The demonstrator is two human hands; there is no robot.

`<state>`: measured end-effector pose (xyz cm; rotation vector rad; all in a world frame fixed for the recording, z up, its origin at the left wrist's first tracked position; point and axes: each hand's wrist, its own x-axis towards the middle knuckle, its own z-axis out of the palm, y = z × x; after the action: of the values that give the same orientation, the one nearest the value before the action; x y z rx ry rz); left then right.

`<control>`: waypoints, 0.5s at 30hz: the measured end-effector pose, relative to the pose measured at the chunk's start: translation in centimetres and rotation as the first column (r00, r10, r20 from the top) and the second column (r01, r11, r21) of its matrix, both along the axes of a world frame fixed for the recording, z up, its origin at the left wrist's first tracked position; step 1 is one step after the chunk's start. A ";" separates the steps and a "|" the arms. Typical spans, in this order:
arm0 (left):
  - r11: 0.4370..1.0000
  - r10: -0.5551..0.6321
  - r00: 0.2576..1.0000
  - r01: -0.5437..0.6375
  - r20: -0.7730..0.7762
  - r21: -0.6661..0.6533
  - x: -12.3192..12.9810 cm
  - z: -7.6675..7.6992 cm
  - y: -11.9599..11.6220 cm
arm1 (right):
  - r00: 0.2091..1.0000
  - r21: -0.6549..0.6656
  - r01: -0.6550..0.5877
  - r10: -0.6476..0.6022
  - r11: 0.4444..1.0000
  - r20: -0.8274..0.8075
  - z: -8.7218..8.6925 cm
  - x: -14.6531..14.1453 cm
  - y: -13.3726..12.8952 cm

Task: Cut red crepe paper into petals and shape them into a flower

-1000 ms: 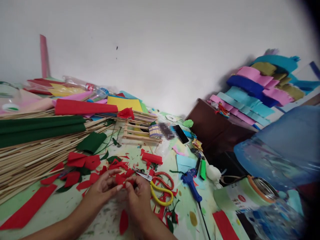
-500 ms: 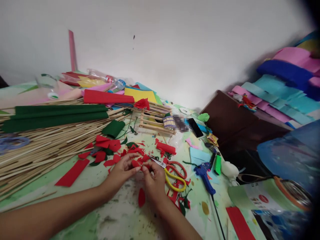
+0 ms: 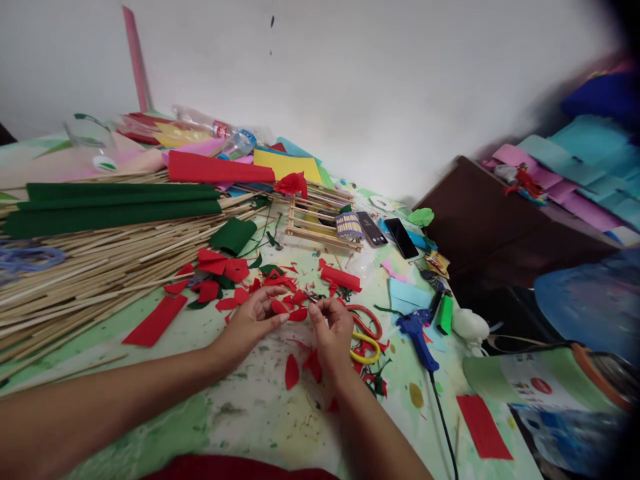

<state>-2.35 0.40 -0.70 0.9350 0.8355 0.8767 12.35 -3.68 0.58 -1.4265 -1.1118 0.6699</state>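
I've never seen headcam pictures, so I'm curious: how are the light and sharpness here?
In the head view, soft light covers the white wall; in that view, a dark blur blackens the upper right corner, and the red petals between the left hand and right hand look slightly soft.

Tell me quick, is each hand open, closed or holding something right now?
Left hand: loosely closed, holding a red piece.
Right hand: partly closed; whether it grips anything cannot be told.

Sticks [image 3: 115,267] left, scraps [image 3: 291,372] between, glue gun [image 3: 419,339] — right
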 end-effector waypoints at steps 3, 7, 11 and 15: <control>1.000 -0.015 1.000 0.015 0.012 0.002 0.0 -0.1 0.0 | 1.000 -0.011 0.027 -0.027 1.000 0.014 0.0 0.1 0.2; 1.000 -0.025 0.999 0.025 0.024 -0.002 -0.1 -0.6 0.1 | 1.000 -0.031 0.013 -0.012 0.999 0.010 -0.4 0.0 0.2; 1.000 -0.020 1.000 0.020 0.024 0.001 -0.1 -0.6 0.2 | 0.997 -0.010 -0.040 0.040 0.999 0.059 -0.5 -0.2 0.0; 0.999 -0.034 0.999 0.035 0.039 -0.024 -0.1 -0.3 0.2 | 0.973 0.023 -0.156 0.150 0.987 0.175 -0.5 -0.5 -0.2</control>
<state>-2.45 0.59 -0.96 0.9059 0.7930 0.8502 11.80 -3.91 0.05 -1.3970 -1.3747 0.6394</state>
